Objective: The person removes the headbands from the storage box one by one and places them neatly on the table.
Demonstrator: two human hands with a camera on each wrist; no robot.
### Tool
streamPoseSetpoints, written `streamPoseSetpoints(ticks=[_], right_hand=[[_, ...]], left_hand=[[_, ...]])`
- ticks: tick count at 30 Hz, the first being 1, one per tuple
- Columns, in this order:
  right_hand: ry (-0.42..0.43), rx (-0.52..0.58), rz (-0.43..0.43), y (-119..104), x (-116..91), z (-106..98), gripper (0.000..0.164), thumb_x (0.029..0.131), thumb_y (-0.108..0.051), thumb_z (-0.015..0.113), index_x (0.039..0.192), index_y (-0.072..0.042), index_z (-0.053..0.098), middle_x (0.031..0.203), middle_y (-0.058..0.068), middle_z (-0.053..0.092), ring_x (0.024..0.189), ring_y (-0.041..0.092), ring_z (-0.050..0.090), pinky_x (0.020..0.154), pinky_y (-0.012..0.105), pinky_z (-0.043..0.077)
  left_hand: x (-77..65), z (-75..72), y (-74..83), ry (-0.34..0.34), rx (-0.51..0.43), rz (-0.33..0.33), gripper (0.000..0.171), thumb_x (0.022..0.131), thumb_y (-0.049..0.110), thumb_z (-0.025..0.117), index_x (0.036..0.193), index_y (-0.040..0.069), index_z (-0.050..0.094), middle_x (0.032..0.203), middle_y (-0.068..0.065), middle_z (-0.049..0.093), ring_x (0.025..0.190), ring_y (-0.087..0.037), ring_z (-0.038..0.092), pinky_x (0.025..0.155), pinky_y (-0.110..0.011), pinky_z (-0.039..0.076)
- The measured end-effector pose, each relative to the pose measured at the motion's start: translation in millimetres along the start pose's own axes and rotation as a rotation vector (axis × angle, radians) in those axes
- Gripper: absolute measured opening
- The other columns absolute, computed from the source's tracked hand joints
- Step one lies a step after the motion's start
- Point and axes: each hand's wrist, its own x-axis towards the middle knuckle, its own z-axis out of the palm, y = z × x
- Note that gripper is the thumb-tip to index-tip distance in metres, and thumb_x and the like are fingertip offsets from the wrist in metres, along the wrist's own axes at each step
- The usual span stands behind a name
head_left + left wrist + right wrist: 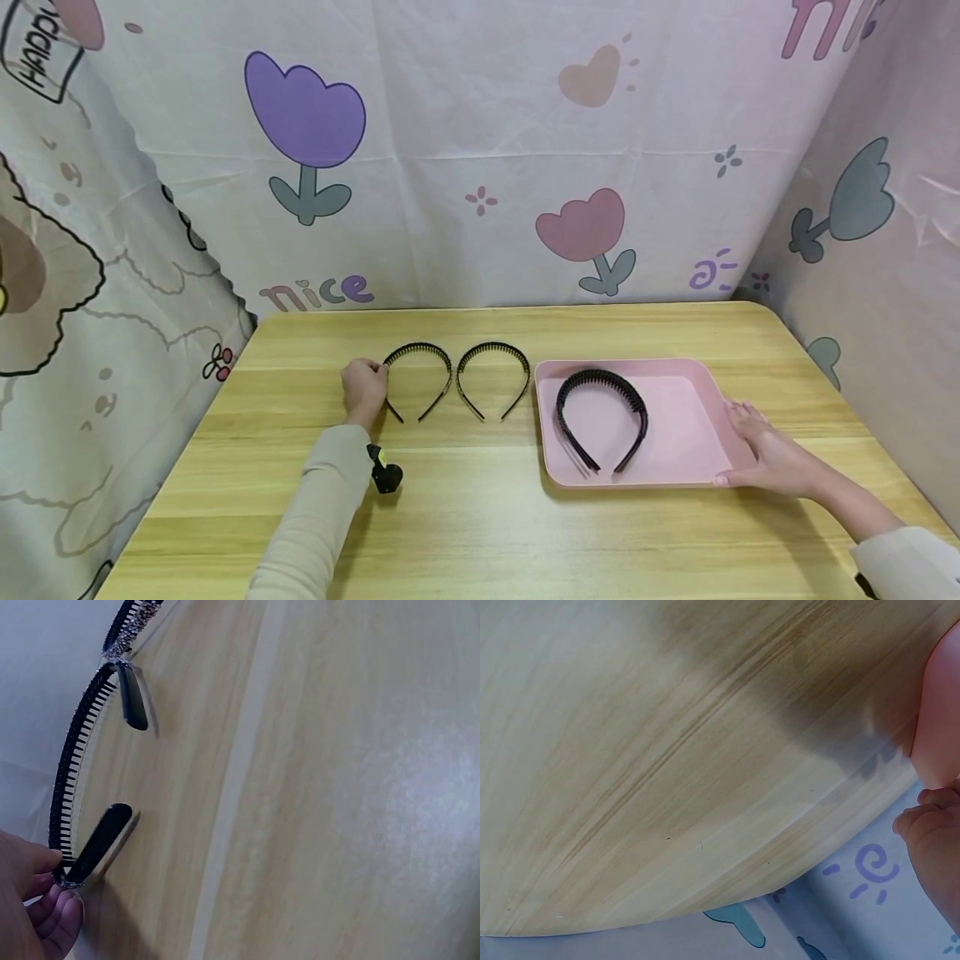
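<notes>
My left hand [364,392] pinches the left side of a black toothed headband [417,347] on the table. In the left wrist view, thumb and fingers of the left hand [37,896] grip that headband [63,780] near one end; its two tips point toward the table's near side. Right beside it lies a second black headband [492,346]. My right hand [776,454] rests against the right end of a pink tray [686,425], fingers extended along its side and thumb at the front corner. Inside the tray, toward its left, are black headbands [600,377] laid closely together.
The wooden table [465,533] ends at a patterned cloth [450,242] behind it, with more cloth hanging at both sides. A small black device [386,475] is on my left wrist.
</notes>
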Motion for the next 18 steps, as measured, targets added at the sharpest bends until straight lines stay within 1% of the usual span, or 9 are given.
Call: streamPoseSetpoints(ticks=[9,12,14,17,18], right_hand=[[-0.007,0.01,0.003,-0.1,-0.1,0.4,0.106,0.068,-0.03,0.079,0.138,0.019,0.017,0.141,0.042,0.02,0.132,0.058,0.006,0.115,0.035,-0.014],[-0.012,0.008,0.011,-0.9,-0.1,-0.1,0.106,0.068,-0.03,0.079,0.138,0.019,0.017,0.141,0.042,0.02,0.133,0.058,0.006,0.114,0.029,-0.015],[-0.014,0.005,0.01,-1.2,0.0,-0.5,0.106,0.068,-0.03,0.079,0.138,0.019,0.017,0.14,0.043,0.02,0.132,0.058,0.007,0.112,0.024,-0.016],[-0.01,0.01,0.009,-1.8,0.1,-1.2,0.106,0.068,-0.03,0.079,0.138,0.019,0.017,0.14,0.043,0.02,0.132,0.059,0.007,0.114,0.029,-0.015],[-0.012,0.013,0.008,-1.7,0.2,-1.5,0.106,0.068,-0.03,0.079,0.138,0.019,0.016,0.14,0.043,0.019,0.131,0.059,0.007,0.115,0.035,-0.014]], left_hand=[[-2.1,-0.5,-0.8,0.018,0.001,0.024,0.024,0.09,0.017,0.057,0.087,-0.004,0.069,0.092,-0.023,0.068,0.078,-0.031,0.063,0.062,-0.038,0.051],[-2.3,-1.7,-0.9,0.027,-0.009,0.03,0.026,0.09,0.017,0.056,0.089,-0.005,0.068,0.093,-0.024,0.067,0.08,-0.032,0.063,0.064,-0.039,0.052],[-1.5,-2.1,-1.2,0.037,-0.02,0.037,0.027,0.09,0.017,0.055,0.093,-0.007,0.068,0.096,-0.025,0.067,0.083,-0.033,0.063,0.068,-0.042,0.053],[0.5,-2.8,-1.3,0.054,-0.051,0.056,0.029,0.09,0.017,0.055,0.101,-0.008,0.066,0.1,-0.025,0.065,0.091,-0.034,0.062,0.077,-0.044,0.052],[1.5,-2.8,-1.1,0.063,-0.067,0.069,0.03,0.09,0.017,0.055,0.103,-0.008,0.065,0.101,-0.025,0.065,0.092,-0.034,0.062,0.079,-0.045,0.052]])
